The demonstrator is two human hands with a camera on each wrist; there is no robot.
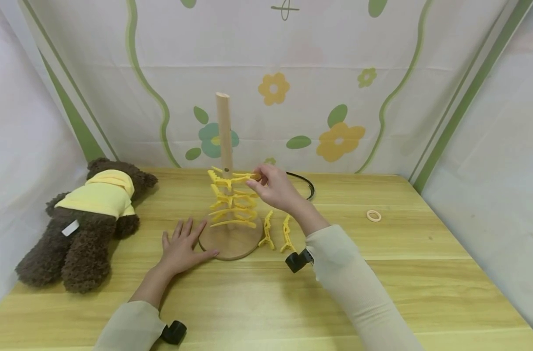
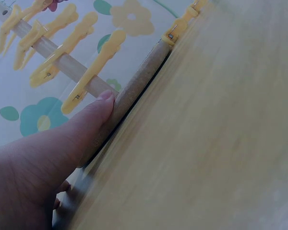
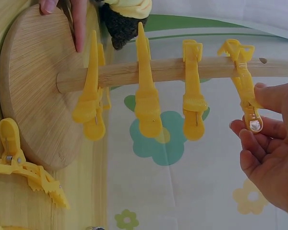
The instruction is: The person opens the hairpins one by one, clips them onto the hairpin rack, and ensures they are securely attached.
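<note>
A wooden post [image 1: 224,131] stands upright on a round wooden base [image 1: 226,246]. Several yellow hair clips are clamped across it, one above another. My right hand [image 1: 275,186] pinches the tail end of the uppermost hair clip [image 3: 245,79] between thumb and fingers; its jaws are around the post, just below a small dark hole. My left hand [image 1: 179,247] lies with spread fingers at the left side of the base, its thumb [image 2: 98,108] on the base near the foot of the post. Two more yellow clips [image 1: 268,231] lie on the table right of the base.
At the left a brown teddy bear [image 1: 91,234] in a yellow top lies on the wooden table [image 1: 249,302]. Behind my right hand is a thin black hoop [image 1: 309,184], partly covered. A small pale ring [image 1: 373,216] lies farther right. A flower-patterned cloth [image 1: 310,97] hangs behind.
</note>
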